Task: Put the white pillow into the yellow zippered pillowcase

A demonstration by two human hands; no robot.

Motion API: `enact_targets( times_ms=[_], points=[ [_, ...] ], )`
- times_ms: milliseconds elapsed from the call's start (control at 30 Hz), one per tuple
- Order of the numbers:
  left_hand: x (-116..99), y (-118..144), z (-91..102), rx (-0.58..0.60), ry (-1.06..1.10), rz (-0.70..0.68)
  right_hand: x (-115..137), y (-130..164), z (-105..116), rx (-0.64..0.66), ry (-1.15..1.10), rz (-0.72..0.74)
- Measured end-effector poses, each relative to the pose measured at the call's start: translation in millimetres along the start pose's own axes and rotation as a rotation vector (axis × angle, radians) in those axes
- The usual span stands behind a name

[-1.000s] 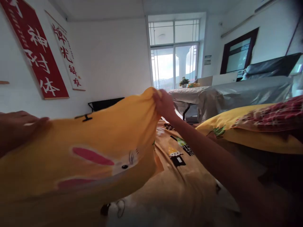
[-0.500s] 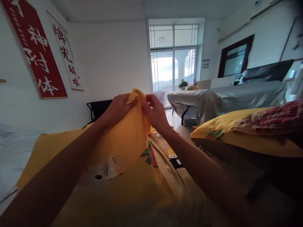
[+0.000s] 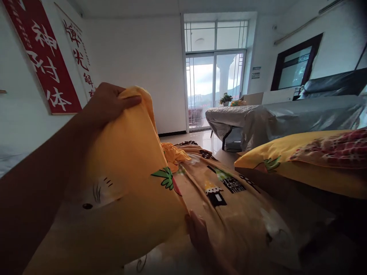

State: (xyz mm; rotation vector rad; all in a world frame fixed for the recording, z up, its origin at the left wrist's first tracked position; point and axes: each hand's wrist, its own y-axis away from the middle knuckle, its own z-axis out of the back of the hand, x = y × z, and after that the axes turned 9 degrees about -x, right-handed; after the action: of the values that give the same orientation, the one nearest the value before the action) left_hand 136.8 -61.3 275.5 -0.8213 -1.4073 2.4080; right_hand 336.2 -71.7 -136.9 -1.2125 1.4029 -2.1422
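— Where's the yellow cover (image 3: 123, 183) right now?

— Lifted up at the near left, its top corner bunched in the left hand (image 3: 107, 101). From that corner it hangs down and toward the viewer, with a rabbit face and a green leaf print showing on the side we see.

— So that hand has a firm hold?

— Fingers curled over the corner, thumb pinching the cloth from the front — closed on the cover. The right hand (image 3: 200, 238) sits low, just right of the cover's lower edge, fingers laid flat on the cloth. Whether it actually pinches anything there I cannot tell.

— Which way does the cover run between the two?

— Its long line goes from the raised corner at upper left down to the lower edge at bottom centre, so the right hand is the nearer one to that free bottom edge — the left owns the top.

— And around it?

— Right of the cover lies a printed sheet (image 3: 229, 198) spread on the bed; further right, a yellow pillow (image 3: 286, 160). Behind the cover, a glass door (image 3: 215, 91), and red banners (image 3: 43, 57) on the wall to its left.
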Motion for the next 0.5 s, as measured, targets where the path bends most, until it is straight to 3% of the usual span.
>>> enact_targets(
  times_ms=[133, 267, 400, 500],
  points=[
    [-11, 4, 2.7, 0.177, -0.028, -0.010, -18, -31, 11, 0.158, 0.070, -0.044],
    [-36, 15, -12.1, 0.324, 0.018, -0.051, -1, -65, 16, 0.092, 0.002, -0.170],
    [-57, 25, -27.7, 0.333, 0.048, -0.097, 21, -63, -21, 0.082, -0.156, -0.255],
    [-45, 27, -19.1, 0.352, 0.055, -0.097, 17, -53, -48, 0.038, -0.195, -0.302]
  ],
)
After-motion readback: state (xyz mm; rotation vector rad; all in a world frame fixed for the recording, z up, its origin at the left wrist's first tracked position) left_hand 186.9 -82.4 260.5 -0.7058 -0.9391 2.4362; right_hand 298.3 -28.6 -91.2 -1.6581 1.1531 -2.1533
